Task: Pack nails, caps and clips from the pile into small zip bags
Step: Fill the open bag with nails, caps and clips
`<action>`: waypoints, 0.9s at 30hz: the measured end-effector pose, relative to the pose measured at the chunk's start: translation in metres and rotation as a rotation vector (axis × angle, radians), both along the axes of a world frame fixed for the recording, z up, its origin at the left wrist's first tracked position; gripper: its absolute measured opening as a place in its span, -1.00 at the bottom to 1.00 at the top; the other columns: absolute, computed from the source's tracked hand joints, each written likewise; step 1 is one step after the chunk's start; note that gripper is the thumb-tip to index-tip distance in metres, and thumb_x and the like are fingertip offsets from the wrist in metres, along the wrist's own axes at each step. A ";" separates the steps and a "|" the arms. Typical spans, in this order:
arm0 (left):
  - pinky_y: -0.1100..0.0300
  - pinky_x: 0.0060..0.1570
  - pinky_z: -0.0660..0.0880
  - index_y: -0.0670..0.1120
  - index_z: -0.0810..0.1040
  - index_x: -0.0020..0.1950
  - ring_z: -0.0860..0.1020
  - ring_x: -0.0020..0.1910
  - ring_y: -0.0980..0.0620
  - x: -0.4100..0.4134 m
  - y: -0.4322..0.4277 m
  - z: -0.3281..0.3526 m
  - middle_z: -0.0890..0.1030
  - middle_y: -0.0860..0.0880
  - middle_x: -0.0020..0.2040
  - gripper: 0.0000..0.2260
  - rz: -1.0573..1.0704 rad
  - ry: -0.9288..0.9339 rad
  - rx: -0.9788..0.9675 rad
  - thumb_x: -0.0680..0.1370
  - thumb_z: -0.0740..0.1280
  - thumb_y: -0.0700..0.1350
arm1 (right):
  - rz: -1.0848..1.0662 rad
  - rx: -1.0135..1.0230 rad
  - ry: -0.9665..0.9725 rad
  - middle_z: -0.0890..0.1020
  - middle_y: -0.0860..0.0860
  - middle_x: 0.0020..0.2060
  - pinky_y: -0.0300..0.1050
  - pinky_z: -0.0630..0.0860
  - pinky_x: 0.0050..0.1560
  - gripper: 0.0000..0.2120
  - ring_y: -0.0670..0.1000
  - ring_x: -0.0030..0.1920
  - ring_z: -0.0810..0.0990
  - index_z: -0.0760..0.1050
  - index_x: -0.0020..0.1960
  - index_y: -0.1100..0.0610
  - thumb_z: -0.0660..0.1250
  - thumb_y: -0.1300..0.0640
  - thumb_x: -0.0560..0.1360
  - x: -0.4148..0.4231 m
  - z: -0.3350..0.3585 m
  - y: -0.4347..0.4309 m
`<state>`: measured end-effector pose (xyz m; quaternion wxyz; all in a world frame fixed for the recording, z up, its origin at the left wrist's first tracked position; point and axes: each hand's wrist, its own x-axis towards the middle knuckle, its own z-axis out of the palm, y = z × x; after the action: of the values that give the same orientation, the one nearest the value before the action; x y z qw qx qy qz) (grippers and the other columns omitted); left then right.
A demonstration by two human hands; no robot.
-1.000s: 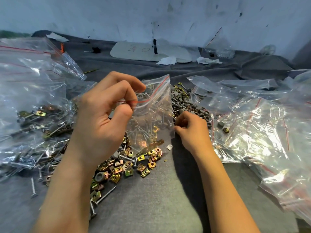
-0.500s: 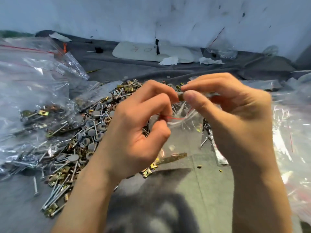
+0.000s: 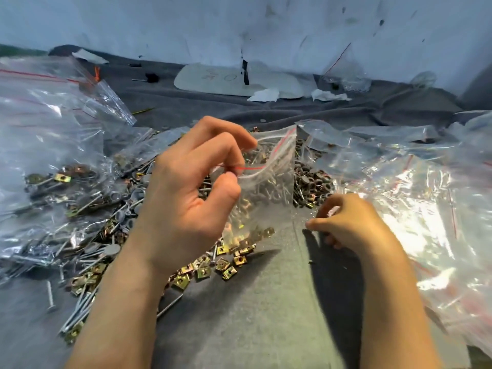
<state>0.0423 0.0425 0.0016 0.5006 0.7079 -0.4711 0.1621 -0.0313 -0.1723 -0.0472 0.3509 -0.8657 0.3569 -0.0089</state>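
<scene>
— Left hand [image 3: 183,198]?
— Pinching small zip bag [image 3: 263,182] by its red-striped mouth, raised over pile [image 3: 149,235].
— Right hand [image 3: 346,222]?
— Right of the bag, low on grey cloth [image 3: 253,315], fingers curled; anything gripped, cannot tell.

1. The small see-through plastic zip bag [image 3: 266,182] has a thin red line along its top.
2. The little square metal clips [image 3: 210,270] are shiny gold and yellow.
3. The long thin metal nails [image 3: 80,312] are silver grey.
4. The small round caps [image 3: 311,182] are dark grey.
5. The soft cloth over the counter [image 3: 253,315] is plain grey.
6. The wall [image 3: 239,27] is pale blue-white with dark spots.
7. The big clear bags [image 3: 399,209] shine white and have red lines.
8. The flat oval board [image 3: 213,78] is white with faint writing.
</scene>
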 end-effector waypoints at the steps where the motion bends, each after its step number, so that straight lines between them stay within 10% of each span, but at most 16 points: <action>1: 0.27 -0.01 0.37 -0.17 0.41 -0.25 0.52 0.05 0.06 -0.001 -0.001 0.000 0.56 -0.09 0.03 -0.87 -0.004 -0.001 0.003 0.43 0.13 -0.15 | 0.012 -0.037 -0.004 0.64 0.17 -0.34 0.04 0.62 -0.19 -0.86 0.17 -0.28 0.62 0.56 -0.23 0.18 0.52 0.21 0.35 0.004 -0.002 0.002; 8: 0.30 -0.04 0.36 -0.23 0.44 -0.28 0.53 0.04 0.01 -0.002 -0.003 -0.001 0.57 -0.12 0.03 -0.82 -0.028 -0.005 0.034 0.41 0.14 -0.16 | 0.088 -0.212 -0.069 0.60 0.06 -0.25 -0.16 0.43 -0.25 -0.86 0.08 -0.19 0.58 0.55 -0.18 0.08 0.38 0.30 0.35 0.016 -0.007 0.018; 12: 0.19 -0.05 0.42 -0.24 0.45 -0.33 0.53 0.04 -0.02 -0.005 -0.005 -0.002 0.57 -0.12 0.04 -0.81 -0.060 -0.038 0.055 0.37 0.13 -0.17 | 0.022 -0.014 -0.545 0.59 -0.06 -0.28 -0.22 0.40 -0.23 -0.77 -0.06 -0.29 0.52 0.61 0.02 0.08 0.34 0.32 0.42 0.008 0.017 0.017; 17: 0.22 -0.12 0.39 -0.20 0.42 -0.35 0.51 -0.07 0.01 -0.008 -0.009 -0.002 0.56 -0.14 0.04 -0.85 -0.105 -0.044 0.087 0.38 0.14 -0.18 | 0.127 0.145 -1.106 0.61 -0.06 -0.32 -0.26 0.43 -0.30 -0.81 -0.08 -0.30 0.50 0.59 -0.19 0.01 0.31 0.27 0.38 -0.016 0.061 0.041; 27: 0.09 -0.03 0.45 -0.26 0.44 -0.32 0.54 0.03 -0.05 -0.005 -0.008 -0.003 0.57 -0.12 0.03 -0.81 -0.068 -0.053 0.077 0.39 0.13 -0.18 | 0.246 0.005 -1.072 0.64 -0.12 -0.10 -0.25 0.48 -0.09 -0.87 -0.14 -0.11 0.58 0.59 0.02 -0.07 0.39 0.06 0.48 -0.018 0.066 0.059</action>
<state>0.0369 0.0348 -0.0013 0.4656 0.7058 -0.5137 0.1456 -0.0488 -0.1135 0.0189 0.4839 -0.7745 0.0241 -0.4067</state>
